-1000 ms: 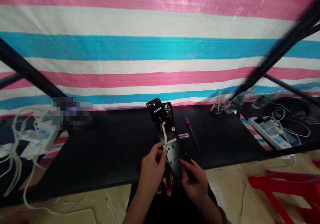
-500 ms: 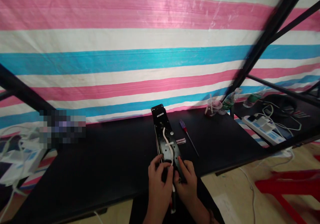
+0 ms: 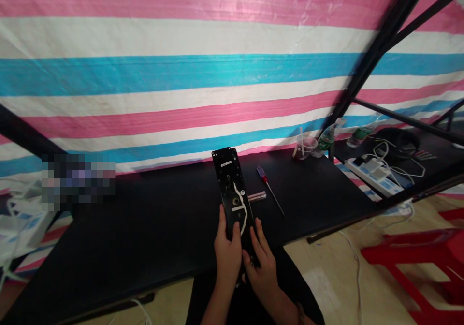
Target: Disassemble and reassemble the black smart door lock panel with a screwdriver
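Note:
A long black panel (image 3: pixel 225 170), resembling part of a door lock, points away from me over the table, its near end between my hands. A white cable (image 3: pixel 245 214) runs along its face, beside a small white strip and a round hole. My left hand (image 3: pixel 228 247) grips the left edge, thumb on the face. On the right edge, my right hand (image 3: pixel 261 259) holds it with fingers along the side. Its nearest end is hidden by my hands. Right of the panel lie a small clear pinkish piece (image 3: pixel 257 197) and a screwdriver (image 3: pixel 271 189) with a purple-and-red handle.
On the black table (image 3: pixel 163 218), a clear plastic cup (image 3: pixel 305 147) and a bottle (image 3: pixel 329 136) stand at the back right. A white power strip (image 3: pixel 375 177) with cables lies farther right. Red stools (image 3: pixel 416 252) stand on the floor. A striped sheet (image 3: pixel 181 83) hangs behind.
My left hand has gone from pinching the white cable to gripping the panel's left edge. The panel is tilted differently, and the cable's near end is out of sight. The view has shifted slightly.

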A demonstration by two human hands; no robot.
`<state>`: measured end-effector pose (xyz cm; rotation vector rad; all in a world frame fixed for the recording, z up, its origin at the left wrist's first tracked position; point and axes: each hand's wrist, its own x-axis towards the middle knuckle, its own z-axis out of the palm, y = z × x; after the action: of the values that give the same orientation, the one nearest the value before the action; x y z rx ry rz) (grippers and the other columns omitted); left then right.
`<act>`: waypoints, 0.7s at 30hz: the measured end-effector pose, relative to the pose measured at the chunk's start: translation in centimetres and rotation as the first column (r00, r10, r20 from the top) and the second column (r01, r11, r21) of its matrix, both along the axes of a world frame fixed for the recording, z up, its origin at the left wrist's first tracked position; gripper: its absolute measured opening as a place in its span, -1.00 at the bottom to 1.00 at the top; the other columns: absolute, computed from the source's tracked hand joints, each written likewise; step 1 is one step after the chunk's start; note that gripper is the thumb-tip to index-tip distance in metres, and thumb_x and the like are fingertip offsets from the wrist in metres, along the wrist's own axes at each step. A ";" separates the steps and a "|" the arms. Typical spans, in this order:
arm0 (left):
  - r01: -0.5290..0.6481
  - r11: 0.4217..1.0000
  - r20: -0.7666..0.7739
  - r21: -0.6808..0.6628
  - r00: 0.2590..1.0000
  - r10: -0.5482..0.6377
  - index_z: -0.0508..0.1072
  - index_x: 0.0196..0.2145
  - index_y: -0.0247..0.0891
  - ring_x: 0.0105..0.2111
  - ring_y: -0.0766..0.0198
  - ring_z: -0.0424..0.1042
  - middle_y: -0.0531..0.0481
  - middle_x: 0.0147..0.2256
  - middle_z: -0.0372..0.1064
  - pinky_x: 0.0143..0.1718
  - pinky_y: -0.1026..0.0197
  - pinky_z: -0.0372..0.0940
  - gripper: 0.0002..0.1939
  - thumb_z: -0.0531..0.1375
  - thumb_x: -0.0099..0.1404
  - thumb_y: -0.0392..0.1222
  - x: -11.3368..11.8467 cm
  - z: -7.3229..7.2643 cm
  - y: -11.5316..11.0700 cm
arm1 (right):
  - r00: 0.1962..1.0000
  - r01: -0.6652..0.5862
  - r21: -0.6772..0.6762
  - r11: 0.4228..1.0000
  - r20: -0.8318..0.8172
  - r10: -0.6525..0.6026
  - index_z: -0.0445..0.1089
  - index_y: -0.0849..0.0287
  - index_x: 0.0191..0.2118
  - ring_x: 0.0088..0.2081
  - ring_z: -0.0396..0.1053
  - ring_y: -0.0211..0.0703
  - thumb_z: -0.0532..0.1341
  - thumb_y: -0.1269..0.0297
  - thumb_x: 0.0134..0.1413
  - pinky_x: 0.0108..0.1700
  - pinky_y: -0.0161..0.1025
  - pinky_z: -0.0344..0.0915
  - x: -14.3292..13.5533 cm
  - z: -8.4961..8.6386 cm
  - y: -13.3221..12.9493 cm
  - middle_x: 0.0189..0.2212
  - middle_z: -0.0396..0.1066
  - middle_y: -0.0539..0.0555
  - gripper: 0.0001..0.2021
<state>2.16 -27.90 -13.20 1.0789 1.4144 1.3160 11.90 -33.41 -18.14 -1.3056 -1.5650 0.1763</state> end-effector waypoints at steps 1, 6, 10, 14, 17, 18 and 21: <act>0.009 1.000 -0.005 0.002 1.000 -0.009 0.06 0.39 -0.06 0.37 0.10 0.08 -0.05 0.38 0.07 0.38 0.01 0.00 -0.32 0.15 0.39 -0.06 0.0 0.0 0.0 | 1.000 -0.005 -0.002 1.000 0.008 0.005 0.02 0.05 0.42 0.34 0.15 0.19 0.14 0.34 0.31 0.20 0.13 0.35 0.1 -0.1 -0.2 0.40 0.02 0.25 -0.38; 0.000 0.999 0.008 0.044 1.000 0.000 0.21 0.33 -0.07 0.35 0.07 0.13 -0.06 0.37 0.11 0.37 0.00 0.02 -0.37 0.21 0.35 -0.04 -0.4 -0.7 0.3 | 0.995 -0.048 -0.043 0.998 0.090 0.052 -0.07 0.07 0.45 0.38 0.05 0.19 0.15 0.32 0.30 0.23 0.15 0.31 0.6 -0.1 -0.5 0.43 -0.06 0.25 -0.33; 0.031 0.999 0.041 0.031 0.999 -0.033 0.18 0.34 -0.07 0.34 0.08 0.15 -0.07 0.35 0.15 0.36 0.02 0.05 -0.37 0.19 0.37 -0.01 -0.4 -1.0 1.0 | 0.988 -0.053 -0.078 0.996 0.141 0.063 -0.11 0.06 0.46 0.39 0.01 0.18 0.16 0.36 0.28 0.26 0.15 0.28 0.9 0.3 0.3 0.44 -0.10 0.23 -0.29; 0.035 0.998 0.047 0.047 0.998 -0.037 0.16 0.35 -0.05 0.38 0.12 0.04 -0.03 0.38 0.08 0.39 0.05 -0.05 -0.38 0.15 0.39 0.01 -0.2 -0.8 1.5 | 0.983 -0.089 -0.127 0.988 0.147 0.107 -0.16 0.04 0.46 0.38 0.04 0.15 0.17 0.39 0.26 0.26 0.10 0.29 1.3 1.1 1.0 0.44 -0.13 0.24 -0.25; 0.040 0.998 0.094 0.048 0.995 -0.045 0.21 0.33 -0.01 0.40 0.13 -0.01 0.02 0.39 0.05 0.39 0.08 -0.04 -0.40 0.15 0.38 0.03 -0.4 -0.9 1.3 | 0.977 -0.147 -0.218 0.965 0.119 0.176 -0.19 0.02 0.47 0.39 0.02 0.16 0.21 0.38 0.22 0.26 0.07 0.28 2.0 2.0 0.4 0.45 -0.18 0.23 -0.19; 0.048 0.998 0.101 0.046 0.994 -0.053 0.23 0.32 -0.02 0.39 0.12 0.03 0.01 0.38 0.08 0.38 0.07 -0.02 -0.41 0.15 0.37 0.03 -0.4 -0.9 1.2 | 0.973 -0.167 -0.252 0.953 0.114 0.201 -0.19 0.00 0.47 0.39 0.01 0.18 0.23 0.36 0.20 0.26 0.10 0.26 2.4 2.3 0.0 0.46 -0.19 0.22 -0.18; 0.078 0.996 0.048 0.039 0.996 -0.080 0.40 0.21 -0.10 0.31 0.08 0.21 -0.09 0.28 0.28 0.36 0.00 0.05 -0.52 0.12 0.38 0.02 -0.7 -1.1 0.8 | 0.959 -0.229 -0.341 0.912 0.080 0.271 -0.16 -0.03 0.46 0.39 0.02 0.19 0.23 0.33 0.21 0.24 0.09 0.29 3.9 2.6 -0.9 0.46 -0.21 0.21 -0.19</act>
<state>1.47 -27.10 -14.31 1.1081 1.3024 1.3073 15.83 -34.28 -15.58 -1.3855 -1.8688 0.5475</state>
